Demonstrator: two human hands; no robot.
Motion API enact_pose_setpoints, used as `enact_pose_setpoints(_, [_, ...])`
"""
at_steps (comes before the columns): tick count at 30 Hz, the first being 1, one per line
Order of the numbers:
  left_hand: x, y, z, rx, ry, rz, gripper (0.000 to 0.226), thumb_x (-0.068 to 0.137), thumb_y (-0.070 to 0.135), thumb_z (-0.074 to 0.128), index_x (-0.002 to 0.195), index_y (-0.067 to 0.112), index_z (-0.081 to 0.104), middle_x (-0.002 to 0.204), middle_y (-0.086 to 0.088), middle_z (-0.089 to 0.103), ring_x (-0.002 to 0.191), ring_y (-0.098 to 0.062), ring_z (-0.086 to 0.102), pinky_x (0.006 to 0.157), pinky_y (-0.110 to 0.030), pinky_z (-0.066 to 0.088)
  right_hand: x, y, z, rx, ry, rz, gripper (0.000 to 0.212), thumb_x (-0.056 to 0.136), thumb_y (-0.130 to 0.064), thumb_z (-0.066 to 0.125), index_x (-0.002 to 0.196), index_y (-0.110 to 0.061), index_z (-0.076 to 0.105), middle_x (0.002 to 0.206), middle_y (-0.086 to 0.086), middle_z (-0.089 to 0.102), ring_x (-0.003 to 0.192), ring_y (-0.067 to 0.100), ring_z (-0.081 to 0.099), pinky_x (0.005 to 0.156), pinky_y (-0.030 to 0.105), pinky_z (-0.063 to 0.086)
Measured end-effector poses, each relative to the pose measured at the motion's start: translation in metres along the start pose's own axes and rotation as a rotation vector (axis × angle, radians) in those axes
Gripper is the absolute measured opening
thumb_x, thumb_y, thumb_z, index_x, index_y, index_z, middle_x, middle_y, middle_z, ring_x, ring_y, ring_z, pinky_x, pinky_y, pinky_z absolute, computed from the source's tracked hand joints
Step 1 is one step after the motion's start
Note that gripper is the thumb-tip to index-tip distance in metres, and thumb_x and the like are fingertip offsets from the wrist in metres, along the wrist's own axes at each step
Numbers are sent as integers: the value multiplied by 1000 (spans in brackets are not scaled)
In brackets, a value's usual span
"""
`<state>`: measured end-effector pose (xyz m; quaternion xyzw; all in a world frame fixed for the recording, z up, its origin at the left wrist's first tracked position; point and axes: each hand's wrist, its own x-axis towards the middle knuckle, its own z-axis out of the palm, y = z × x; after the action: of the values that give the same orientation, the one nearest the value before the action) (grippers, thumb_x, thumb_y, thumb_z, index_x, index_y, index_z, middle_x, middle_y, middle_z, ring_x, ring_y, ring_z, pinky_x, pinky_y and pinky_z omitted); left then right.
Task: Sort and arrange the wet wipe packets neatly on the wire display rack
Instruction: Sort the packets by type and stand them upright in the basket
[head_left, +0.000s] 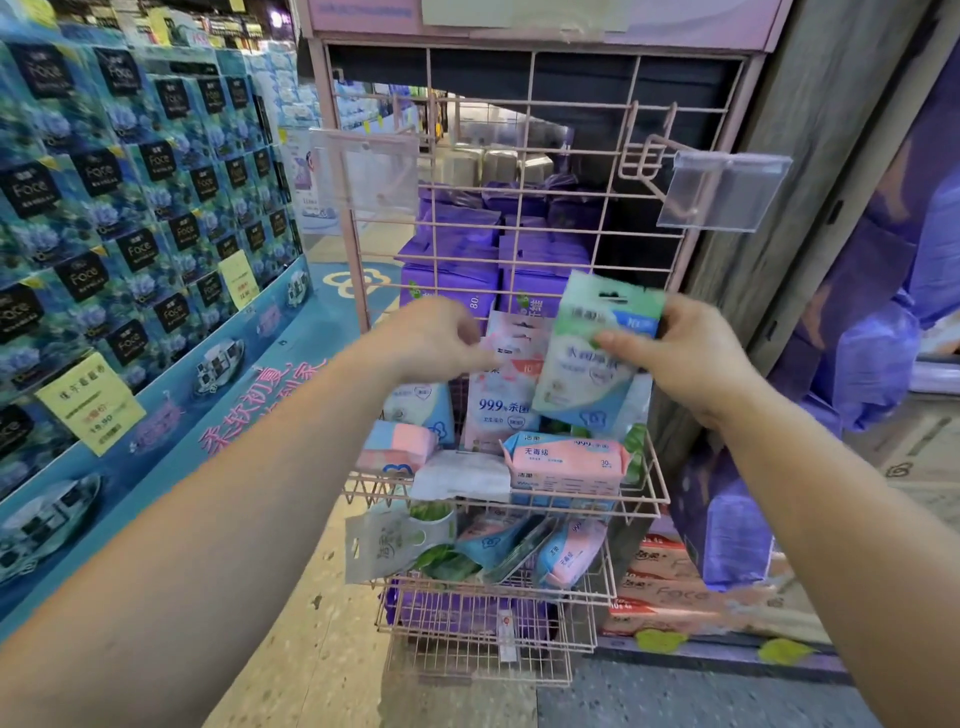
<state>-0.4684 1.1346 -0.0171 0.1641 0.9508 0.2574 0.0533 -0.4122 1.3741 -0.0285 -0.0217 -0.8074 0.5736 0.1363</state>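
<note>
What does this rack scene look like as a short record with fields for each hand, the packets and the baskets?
right hand: holds green and blue packet by its upper edge
left hand: pinches top of pink 99.9 packet
upper basket: pink packets lying flat, others standing behind
lower basket: packets jumbled at angles
rack hooks: bare, with clear label holders
behind rack: purple packs

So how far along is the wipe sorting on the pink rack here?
Early. Done: little that shows; both hooks behind the clear price-tag holders hang bare. In hand: the right hand holds a green-and-blue packet, and the left hand pinches a pink 99.9% packet. Left: the upper basket holds a loose jumble, and packets lie tilted in the lower basket.
</note>
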Motion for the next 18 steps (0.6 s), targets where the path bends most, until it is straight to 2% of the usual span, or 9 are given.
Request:
enact_pose_setpoints(2, [-12, 7, -4, -343, -117, 149, 65, 70, 40, 80, 127, 24, 54, 117, 6, 64, 108, -12, 60, 95, -30, 47, -2, -22, 10, 93, -71, -76, 24, 77, -11, 77, 95, -21, 66, 96, 0, 74, 87, 14, 72, 75, 33, 59])
enact_pose_setpoints(3, [-14, 7, 0, -373, -129, 187, 64, 71, 31, 81, 127, 24, 54, 118, 6, 65, 108, -11, 61, 95, -29, 48, -4, -30, 19, 104, -112, -100, 24, 78, -9, 76, 94, -22, 65, 95, -1, 74, 86, 12, 72, 74, 30, 59])
enact_pose_setpoints(6, [-14, -9, 12, -471, -16, 151, 39, 77, 10, 76, 113, 17, 62, 106, 1, 71, 94, -12, 67, 86, -29, 53, -11, -36, 49, 174, -154, -90, 26, 83, -10, 71, 104, -20, 60, 101, 2, 72, 89, 14, 71, 72, 27, 59])
enact_pose_setpoints(8, [-16, -35, 10, -571, 63, 92, 30, 79, 7, 74, 105, 18, 63, 97, 4, 71, 83, -4, 68, 77, -24, 54, -18, -30, 54, 186, -205, -20, 29, 84, -19, 69, 109, -19, 54, 109, 6, 66, 92, 16, 66, 67, 19, 55])
enact_pose_setpoints(10, [-20, -58, 4, -638, 104, 35, 28, 79, 7, 73, 104, 16, 64, 91, 7, 71, 77, -2, 68, 65, -18, 52, -27, -21, 53, -144, -454, -16, 41, 80, -30, 73, 115, -23, 52, 119, 2, 59, 103, 12, 58, 80, 16, 51])
enact_pose_setpoints(12, [-22, -69, 0, -695, 131, -4, 35, 79, 7, 73, 113, 9, 63, 92, 5, 71, 77, -6, 69, 60, -17, 51, -38, -7, 64, -714, -765, -141, 76, 71, -45, 78, 136, -29, 41, 136, -6, 50, 121, 10, 47, 105, 26, 39])
enact_pose_setpoints(14, [-22, -69, -4, -742, 141, -14, 32, 80, 7, 72, 110, 9, 63, 90, 3, 71, 75, -7, 69, 65, -26, 57, -51, 6, 87, -1056, -824, -325, 96, 63, -57, 78, 144, -37, 29, 144, -7, 43, 130, 17, 39, 110, 38, 29])
enact_pose_setpoints(16, [-20, -68, -8, -769, 154, -15, 27, 80, 8, 73, 104, 13, 64, 94, 1, 72, 86, -16, 69, 83, -41, 57, -56, 15, 103, -1099, -780, -447, 87, 67, -57, 73, 141, -40, 33, 138, -7, 49, 127, 20, 41, 106, 40, 28])
enact_pose_setpoints(18, [-21, -69, -13, -766, 165, -19, 28, 80, 8, 73, 106, 10, 64, 99, -4, 72, 95, -25, 69, 90, -48, 53, -51, 17, 102, -909, -692, -446, 58, 79, -49, 68, 132, -34, 50, 126, -7, 59, 120, 20, 52, 94, 32, 36])
